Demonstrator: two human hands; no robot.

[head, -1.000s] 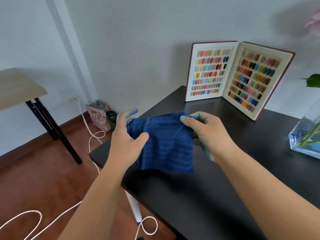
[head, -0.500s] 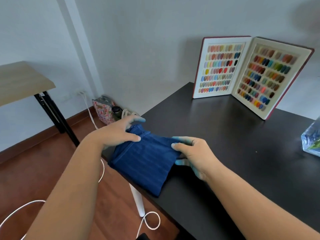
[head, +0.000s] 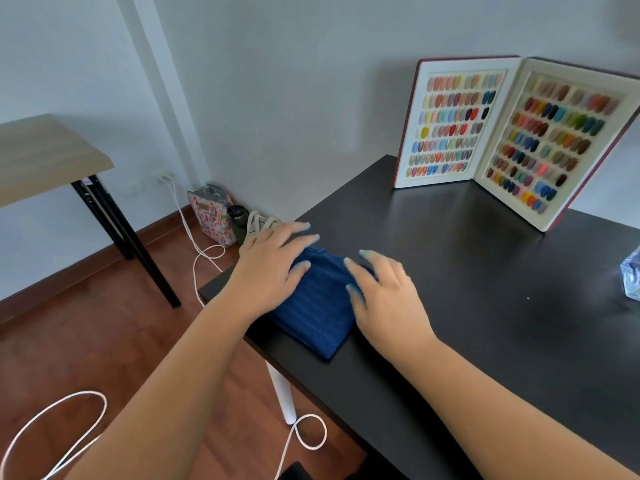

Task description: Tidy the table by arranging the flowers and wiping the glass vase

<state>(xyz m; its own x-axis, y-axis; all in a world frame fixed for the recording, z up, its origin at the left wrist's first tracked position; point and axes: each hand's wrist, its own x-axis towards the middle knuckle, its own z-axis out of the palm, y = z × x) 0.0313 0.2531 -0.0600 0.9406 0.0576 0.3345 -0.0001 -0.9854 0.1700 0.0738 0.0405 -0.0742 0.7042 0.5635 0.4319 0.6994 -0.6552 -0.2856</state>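
A folded dark blue cloth [head: 317, 306] lies flat near the left corner of the black table [head: 485, 306]. My left hand [head: 270, 268] rests palm down on the cloth's left side, fingers spread. On the cloth's right edge my right hand [head: 384, 292] also lies flat, fingers apart. Neither hand grips the cloth. Only a corner of the glass vase [head: 632, 278] shows at the right edge of the view; the flowers are out of view.
An open book of coloured nail samples [head: 512, 140] stands at the back of the table. Left of the table are a patterned bag [head: 211, 216], a white cable [head: 194, 258] on the wooden floor, and a light wooden side table [head: 45, 154].
The cloth, held up between both hands a second ago, now lies folded on the table corner. Both hands have let go and press flat on it. The view has turned left.
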